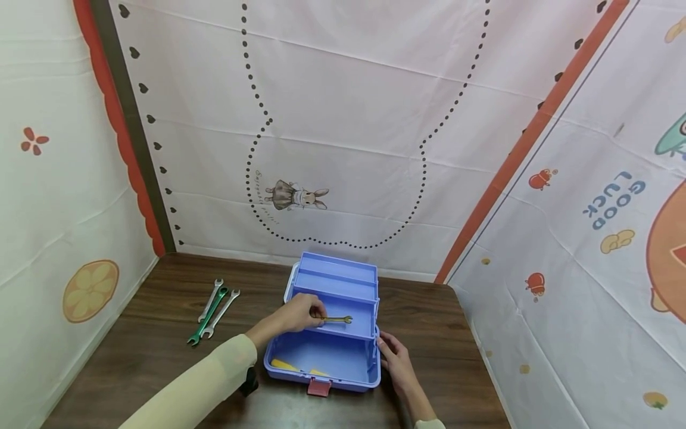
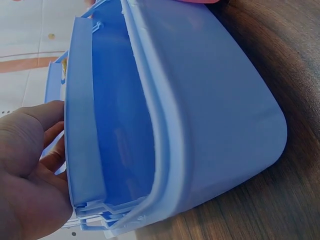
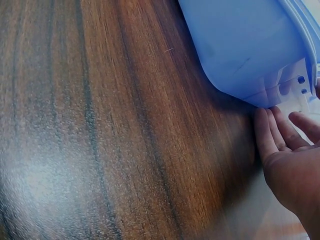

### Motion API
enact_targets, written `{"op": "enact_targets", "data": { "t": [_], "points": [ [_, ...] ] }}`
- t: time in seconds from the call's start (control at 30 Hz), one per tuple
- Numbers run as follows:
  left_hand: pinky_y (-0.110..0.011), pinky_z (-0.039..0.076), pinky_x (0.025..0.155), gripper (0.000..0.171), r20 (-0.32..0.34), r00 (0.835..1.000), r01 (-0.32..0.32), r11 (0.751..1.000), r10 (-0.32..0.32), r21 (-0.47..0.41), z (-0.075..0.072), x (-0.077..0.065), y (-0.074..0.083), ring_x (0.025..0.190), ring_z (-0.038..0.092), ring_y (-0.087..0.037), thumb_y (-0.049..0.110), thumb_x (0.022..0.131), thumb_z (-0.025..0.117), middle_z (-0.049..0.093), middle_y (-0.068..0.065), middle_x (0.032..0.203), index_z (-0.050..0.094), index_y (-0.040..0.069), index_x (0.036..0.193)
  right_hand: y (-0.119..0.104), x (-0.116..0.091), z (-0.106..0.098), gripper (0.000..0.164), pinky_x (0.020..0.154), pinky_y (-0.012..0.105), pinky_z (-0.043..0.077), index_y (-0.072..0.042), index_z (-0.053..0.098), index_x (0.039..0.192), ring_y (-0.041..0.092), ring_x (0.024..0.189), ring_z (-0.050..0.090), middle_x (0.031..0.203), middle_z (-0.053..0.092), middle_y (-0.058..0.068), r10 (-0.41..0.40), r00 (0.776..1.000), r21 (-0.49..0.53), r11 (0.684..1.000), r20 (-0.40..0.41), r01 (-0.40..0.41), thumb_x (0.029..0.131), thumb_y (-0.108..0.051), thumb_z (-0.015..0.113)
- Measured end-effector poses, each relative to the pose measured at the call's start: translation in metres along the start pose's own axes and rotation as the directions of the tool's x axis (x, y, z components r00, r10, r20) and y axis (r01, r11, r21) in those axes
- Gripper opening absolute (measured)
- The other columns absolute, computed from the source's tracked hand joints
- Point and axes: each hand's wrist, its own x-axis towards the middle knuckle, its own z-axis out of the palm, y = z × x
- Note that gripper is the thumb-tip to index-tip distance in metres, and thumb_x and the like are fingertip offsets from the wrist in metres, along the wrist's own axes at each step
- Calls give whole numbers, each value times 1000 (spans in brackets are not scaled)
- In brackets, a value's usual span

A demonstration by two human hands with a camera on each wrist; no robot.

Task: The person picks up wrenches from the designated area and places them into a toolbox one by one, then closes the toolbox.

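A blue toolbox [image 1: 321, 381] stands with its stepped trays raised. Over its lower tray [image 1: 360, 314], my left hand [image 1: 303, 312] pinches a small gold-coloured wrench [image 1: 343, 319], whose open end points right. From the left wrist, the hand [image 2: 30, 160] appears behind a tray wall [image 2: 82, 120], which hides its fingertips. My right hand [image 1: 396, 362] touches the right side of the box. Seen from the right wrist, that hand [image 3: 295, 160] lays nearly straight fingers against the box's lower edge. Yellow pieces [image 1: 284, 364] lie partly hidden in the bottom compartment.
Left of the toolbox on the brown wooden table [image 1: 166, 310] lie a green wrench [image 1: 211, 317] and two silver wrenches, one of them nearer the box [image 1: 225, 310]. A red latch [image 1: 319, 387] hangs at the box's front. Printed cloth [image 1: 343, 149] surrounds the table's back and sides.
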Motion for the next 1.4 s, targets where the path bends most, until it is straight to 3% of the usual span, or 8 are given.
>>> {"op": "enact_targets", "data": {
  "t": [0.33,0.57,0.8,1.0,1.2,1.4],
  "points": [
    [-27,56,73,6,15,1000,-4,1000,4,6,0,-3,0,83,62,-8,6,96,78,67,6,92,79,10,100,7,0,0,58,93,38,59,12,46,151,24,118,64,137,62,19,12,1000,-11,1000,12,-12,111,-29,58],
    [-33,59,85,20,-13,999,-46,999,46,0,-8,-11,8,98,68,-15,11,98,77,71,-1,106,77,4,117,6,-2,-2,57,90,33,59,13,47,149,19,113,64,130,64,15,5,1000,25,1000,15,-5,110,-26,61],
    [-41,58,95,31,-11,999,-47,998,48,52,-28,-26,16,114,68,-21,18,100,76,71,-2,120,74,5,128,4,-1,-2,57,90,33,59,13,48,148,19,114,63,130,63,15,-1,1000,32,999,14,0,110,-27,62],
    [-45,58,94,32,-69,997,-44,998,46,39,-47,-42,15,113,67,-23,16,99,77,71,-3,121,73,4,128,2,1,-2,56,92,34,59,12,48,148,19,116,63,134,63,16,-8,1000,31,1000,20,7,110,-26,61],
    [-47,59,92,35,-130,992,2,1000,-5,-22,-66,-65,-1,110,70,-29,16,99,78,72,-10,123,71,3,131,0,0,-2,54,92,35,59,12,50,148,26,121,62,133,63,15,-8,1000,21,1000,15,7,110,-26,61],
    [-45,59,93,36,-206,976,75,997,-74,0,-88,-84,-19,111,70,-23,21,97,80,74,-5,121,72,9,130,0,0,-1,54,91,34,59,11,50,147,25,119,62,131,64,15,0,1000,20,1000,7,-1,110,-26,62]
  ]
}}
